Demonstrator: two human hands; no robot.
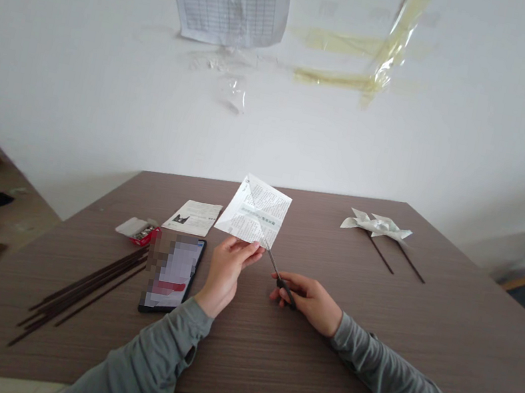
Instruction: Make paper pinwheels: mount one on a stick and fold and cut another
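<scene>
Pinched in my left hand (228, 268) by its lower edge is a square of printed paper (259, 213), creased along its diagonals and raised above the table. My right hand (306, 299) grips dark-handled scissors (283, 287). Their blades reach up and left to the lower right corner of the paper, close to my left fingertips. Whether the blades are apart or together is too small to tell.
On the brown table (244, 356) a phone (173, 276) lies left of my left hand. Several dark sticks (84, 287), a small red-and-white box (141, 233) and another printed sheet (192, 217) are around it. Two paper pinwheels (379, 226) on sticks lie at the back right.
</scene>
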